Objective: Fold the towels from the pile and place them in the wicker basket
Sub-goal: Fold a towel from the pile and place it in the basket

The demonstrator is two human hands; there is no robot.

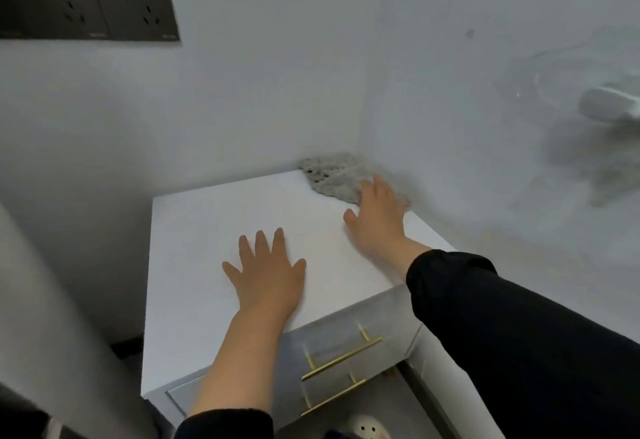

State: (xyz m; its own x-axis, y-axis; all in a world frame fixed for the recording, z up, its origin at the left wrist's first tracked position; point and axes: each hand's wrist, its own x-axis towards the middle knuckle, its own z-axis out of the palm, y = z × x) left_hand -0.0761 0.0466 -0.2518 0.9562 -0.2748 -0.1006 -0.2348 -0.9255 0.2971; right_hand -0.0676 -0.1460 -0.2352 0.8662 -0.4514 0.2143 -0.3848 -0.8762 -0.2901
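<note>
- White walls point(242, 92) meet in a corner, and a white cabinet point(207, 231) stands in this corner; both hands are over its top.
- Grey towel point(332, 175): it lies crumpled at the far corner of the top, against the walls, just beyond the right hand point(375, 220) and well apart from the left hand point(266, 276).
- Right hand: it reaches forward, the fingers look straight and a little spread, the thumb stands apart. The fingertips point(372, 184) lie on the near edge of the towel; they are not curled round it. This part is somewhat blurred.
- Left hand: it lies flat on the bare top, palm down, all fingers spread wide, holding nothing. It is nearer to the person than the right hand, and to its left.
- Black sleeves point(519, 334) cover both forearms up to the wrists.
- Below the left wrist, the cabinet front is grey with two gold bar handles point(341, 357), one under the other.
- Under the handles, at the bottom edge, a small white socket-like thing point(369, 428) shows.
- High on the wall, far to the left of the left hand, is a dark socket panel point(86, 2).
- Far right of the right hand, a white blurred object point(609, 106) is on the wall; I cannot tell what it is.
</note>
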